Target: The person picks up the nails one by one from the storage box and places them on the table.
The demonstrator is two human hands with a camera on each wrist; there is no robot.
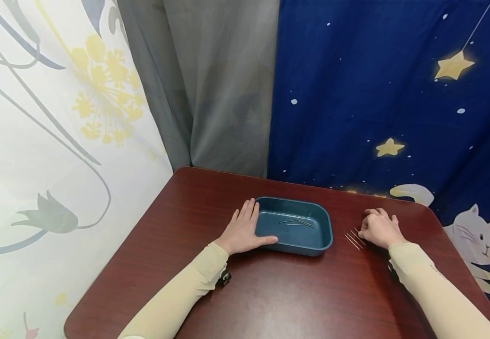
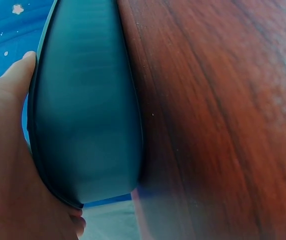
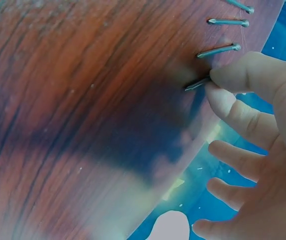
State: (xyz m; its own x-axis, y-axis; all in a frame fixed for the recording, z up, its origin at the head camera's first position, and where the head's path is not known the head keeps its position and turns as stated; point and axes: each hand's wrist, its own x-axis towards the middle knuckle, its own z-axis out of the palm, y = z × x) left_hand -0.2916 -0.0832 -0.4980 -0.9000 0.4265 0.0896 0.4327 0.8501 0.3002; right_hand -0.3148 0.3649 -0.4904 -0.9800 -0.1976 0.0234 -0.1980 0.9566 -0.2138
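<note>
My left hand (image 1: pixel 241 230) rests on the left end of a dark teal plastic tray (image 1: pixel 330 231), fingers straight and thumb lying over its near rim. In the left wrist view, the tray's outer wall (image 2: pixel 88 110) stands beside that hand. Several thin nails (image 1: pixel 297 223) lie loosely on the tray's floor. Right of the tray, my right hand (image 1: pixel 381 229) pinches one nail (image 3: pixel 197 84) by its head end between thumb and forefinger, its point low over the table. Beside it, more nails (image 3: pixel 222 50) lie in a row, roughly parallel.
The dark red wooden table (image 1: pixel 304 292) has rounded corners. Behind it hang a grey curtain (image 1: pixel 232 94) and a blue curtain (image 1: pixel 338 117) with stars and a cat. A white patterned curtain (image 1: pixel 50 155) hangs along the left side.
</note>
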